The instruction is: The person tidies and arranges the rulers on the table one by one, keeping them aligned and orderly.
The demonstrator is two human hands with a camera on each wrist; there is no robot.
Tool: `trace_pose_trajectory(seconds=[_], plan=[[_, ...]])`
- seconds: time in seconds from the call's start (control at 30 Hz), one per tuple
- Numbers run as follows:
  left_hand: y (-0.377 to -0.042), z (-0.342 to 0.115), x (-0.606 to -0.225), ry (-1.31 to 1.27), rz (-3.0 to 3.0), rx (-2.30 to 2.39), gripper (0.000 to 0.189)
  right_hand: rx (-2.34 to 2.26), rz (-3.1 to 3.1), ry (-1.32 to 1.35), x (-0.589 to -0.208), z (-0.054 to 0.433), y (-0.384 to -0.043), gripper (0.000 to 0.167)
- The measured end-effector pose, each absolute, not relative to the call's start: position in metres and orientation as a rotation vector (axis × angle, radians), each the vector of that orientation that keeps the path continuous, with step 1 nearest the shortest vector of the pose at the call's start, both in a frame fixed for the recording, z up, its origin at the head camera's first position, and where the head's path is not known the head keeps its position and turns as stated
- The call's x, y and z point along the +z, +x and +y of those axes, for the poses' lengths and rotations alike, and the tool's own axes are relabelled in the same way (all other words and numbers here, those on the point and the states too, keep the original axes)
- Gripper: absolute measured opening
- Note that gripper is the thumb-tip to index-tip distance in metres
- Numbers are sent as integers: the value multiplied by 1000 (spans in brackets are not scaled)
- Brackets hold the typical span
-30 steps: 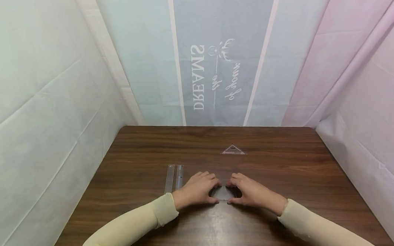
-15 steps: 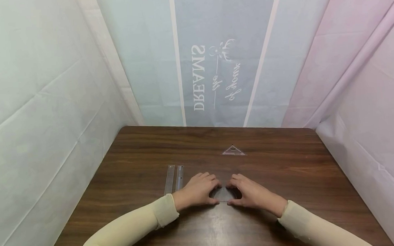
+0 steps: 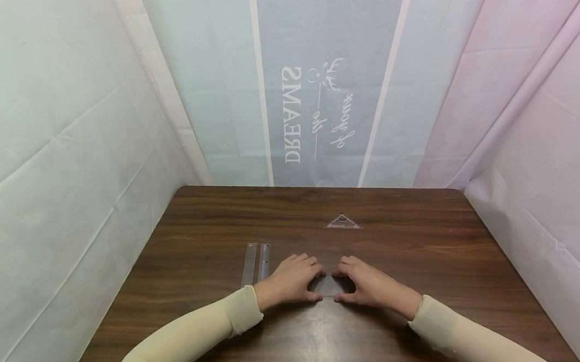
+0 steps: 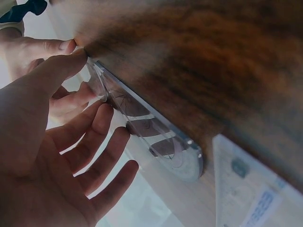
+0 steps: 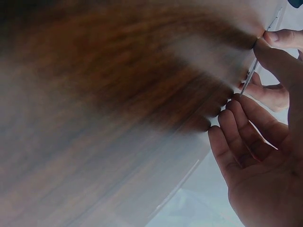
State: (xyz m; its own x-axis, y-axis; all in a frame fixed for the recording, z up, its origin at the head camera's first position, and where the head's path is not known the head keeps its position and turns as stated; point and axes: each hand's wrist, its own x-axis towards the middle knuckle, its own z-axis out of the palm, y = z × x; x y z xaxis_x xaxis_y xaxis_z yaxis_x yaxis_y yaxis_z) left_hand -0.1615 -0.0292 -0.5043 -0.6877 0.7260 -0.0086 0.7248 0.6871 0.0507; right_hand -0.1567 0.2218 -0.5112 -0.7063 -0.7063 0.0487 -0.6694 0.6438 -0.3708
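Note:
A clear plastic protractor lies low over the brown table, straight edge toward me. My left hand pinches its left side, thumb on the near edge and fingers at the far curve. The opposite side is held by my right hand in a matching grip. Fine radiating lines show on the protractor in the left wrist view. From the right wrist the protractor appears edge-on, a thin strip between thumb and forefinger. My fingertips cover parts of its rim.
Two clear rulers, one plain and one with blue markings, lie side by side left of my left hand. A clear set square rests farther back on the wooden table. Cloth curtains surround the table's back and sides.

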Motion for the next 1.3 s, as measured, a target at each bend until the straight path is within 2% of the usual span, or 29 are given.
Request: trace_pose_trajectory(seconds=[1.3], plan=[[-162,-30,-504,1227,2869,96,54,-582,2761,-1149,-511,224,-158,44]])
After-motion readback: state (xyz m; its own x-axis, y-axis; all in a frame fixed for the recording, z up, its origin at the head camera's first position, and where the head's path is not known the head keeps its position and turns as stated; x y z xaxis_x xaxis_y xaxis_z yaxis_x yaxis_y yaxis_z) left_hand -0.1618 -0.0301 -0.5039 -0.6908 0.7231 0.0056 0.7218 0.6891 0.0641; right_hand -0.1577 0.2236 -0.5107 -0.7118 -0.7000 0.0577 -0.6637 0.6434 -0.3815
